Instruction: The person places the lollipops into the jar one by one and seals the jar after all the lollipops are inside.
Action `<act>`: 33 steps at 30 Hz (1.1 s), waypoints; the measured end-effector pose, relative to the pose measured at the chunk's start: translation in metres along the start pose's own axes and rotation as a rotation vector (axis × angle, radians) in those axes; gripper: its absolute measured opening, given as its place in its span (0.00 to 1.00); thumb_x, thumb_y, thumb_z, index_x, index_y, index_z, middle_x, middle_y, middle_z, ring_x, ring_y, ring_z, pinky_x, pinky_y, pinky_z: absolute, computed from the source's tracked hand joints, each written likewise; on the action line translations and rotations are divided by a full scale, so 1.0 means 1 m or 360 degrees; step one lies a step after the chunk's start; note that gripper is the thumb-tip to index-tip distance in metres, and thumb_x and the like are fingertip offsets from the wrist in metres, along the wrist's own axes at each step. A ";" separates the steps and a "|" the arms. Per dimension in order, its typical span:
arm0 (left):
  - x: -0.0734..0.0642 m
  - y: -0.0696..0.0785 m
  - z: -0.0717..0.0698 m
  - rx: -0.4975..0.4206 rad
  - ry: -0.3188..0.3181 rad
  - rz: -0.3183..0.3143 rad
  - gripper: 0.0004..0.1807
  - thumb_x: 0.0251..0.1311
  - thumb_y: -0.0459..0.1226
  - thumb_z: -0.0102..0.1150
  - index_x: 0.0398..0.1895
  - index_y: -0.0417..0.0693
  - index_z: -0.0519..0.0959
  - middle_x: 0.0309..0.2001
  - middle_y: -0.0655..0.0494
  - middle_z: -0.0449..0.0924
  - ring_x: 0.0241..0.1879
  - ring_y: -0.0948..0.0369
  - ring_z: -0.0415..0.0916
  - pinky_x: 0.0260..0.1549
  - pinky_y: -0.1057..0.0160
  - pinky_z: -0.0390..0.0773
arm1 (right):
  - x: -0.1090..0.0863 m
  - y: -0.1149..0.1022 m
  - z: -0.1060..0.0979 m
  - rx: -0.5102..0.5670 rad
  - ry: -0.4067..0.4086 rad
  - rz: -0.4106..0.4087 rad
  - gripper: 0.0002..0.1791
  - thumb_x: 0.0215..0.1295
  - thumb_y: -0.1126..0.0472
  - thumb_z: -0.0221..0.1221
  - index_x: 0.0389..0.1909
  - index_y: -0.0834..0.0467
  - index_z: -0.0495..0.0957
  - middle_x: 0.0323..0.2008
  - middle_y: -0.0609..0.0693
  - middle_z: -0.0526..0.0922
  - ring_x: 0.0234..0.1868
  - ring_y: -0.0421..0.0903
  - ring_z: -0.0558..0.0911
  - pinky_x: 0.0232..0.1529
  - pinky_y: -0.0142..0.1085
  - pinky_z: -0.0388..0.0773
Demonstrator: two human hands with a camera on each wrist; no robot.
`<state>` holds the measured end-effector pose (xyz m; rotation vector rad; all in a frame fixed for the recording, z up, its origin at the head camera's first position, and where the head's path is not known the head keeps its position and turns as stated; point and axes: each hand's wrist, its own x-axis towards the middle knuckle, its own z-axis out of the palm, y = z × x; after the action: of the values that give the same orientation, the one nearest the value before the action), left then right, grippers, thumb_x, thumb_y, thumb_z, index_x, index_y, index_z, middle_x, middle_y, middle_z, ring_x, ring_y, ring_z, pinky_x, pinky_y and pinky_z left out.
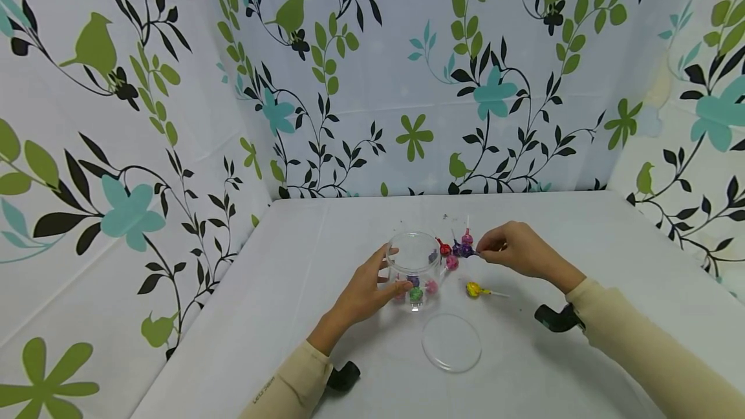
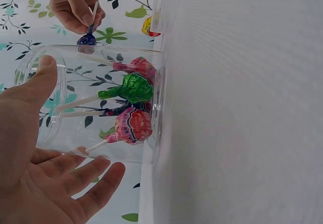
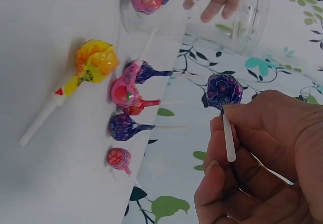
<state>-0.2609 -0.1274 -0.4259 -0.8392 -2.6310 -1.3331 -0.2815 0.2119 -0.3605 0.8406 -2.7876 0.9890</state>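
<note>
My left hand (image 1: 363, 290) holds a clear round jar (image 1: 407, 262), thumb on one side and fingers on the other. The jar stands upright on the table, its mouth uncovered. Inside it are a green lollipop (image 2: 135, 89), a pink lollipop (image 2: 134, 125), another pink one and a dark-wrapped one partly hidden. My right hand (image 1: 518, 252) pinches a purple lollipop (image 3: 224, 90) just below its wrapped head, the stick hanging past the fingers. In the right wrist view this lollipop is off the table, apart from the jar.
Beside the jar lie several loose lollipops, among them a red one (image 1: 445, 249), a pink one (image 3: 123, 93) and a purple one (image 3: 121, 127). A yellow lollipop (image 1: 474, 289) lies nearer me. A clear round lid (image 1: 451, 368) rests in front of the jar. Patterned cloth (image 1: 361, 96) surrounds the white table (image 1: 262, 341).
</note>
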 end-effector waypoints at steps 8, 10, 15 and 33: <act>-0.001 0.001 0.000 -0.0004 0.0003 0.0003 0.47 0.67 0.50 0.70 0.82 0.48 0.56 0.74 0.46 0.67 0.69 0.50 0.71 0.57 0.54 0.81 | 0.005 -0.010 -0.004 -0.0017 0.0021 -0.0037 0.05 0.67 0.69 0.68 0.42 0.63 0.89 0.34 0.47 0.87 0.34 0.46 0.81 0.34 0.35 0.84; -0.001 0.001 -0.001 -0.0003 0.0004 0.0006 0.47 0.67 0.50 0.70 0.82 0.48 0.56 0.74 0.47 0.67 0.69 0.50 0.71 0.57 0.54 0.81 | 0.006 -0.013 -0.005 -0.0013 0.0024 -0.0050 0.05 0.67 0.69 0.68 0.42 0.63 0.89 0.34 0.47 0.87 0.33 0.45 0.81 0.34 0.35 0.84; 0.000 0.000 0.000 -0.0004 0.0003 0.0006 0.46 0.67 0.50 0.70 0.81 0.49 0.56 0.74 0.48 0.67 0.68 0.51 0.71 0.58 0.55 0.81 | 0.009 -0.019 -0.007 -0.0007 0.0033 -0.0082 0.05 0.67 0.69 0.68 0.41 0.63 0.89 0.34 0.47 0.87 0.33 0.45 0.81 0.33 0.35 0.84; 0.000 0.001 -0.001 -0.0026 -0.0001 -0.0004 0.47 0.67 0.51 0.69 0.82 0.48 0.55 0.74 0.44 0.66 0.69 0.49 0.70 0.58 0.53 0.80 | 0.026 -0.044 -0.004 0.0035 0.0039 -0.0179 0.04 0.68 0.69 0.68 0.41 0.62 0.89 0.34 0.47 0.87 0.34 0.45 0.82 0.37 0.35 0.85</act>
<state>-0.2601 -0.1274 -0.4246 -0.8383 -2.6261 -1.3571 -0.2814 0.1732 -0.3266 0.9694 -2.6803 1.0059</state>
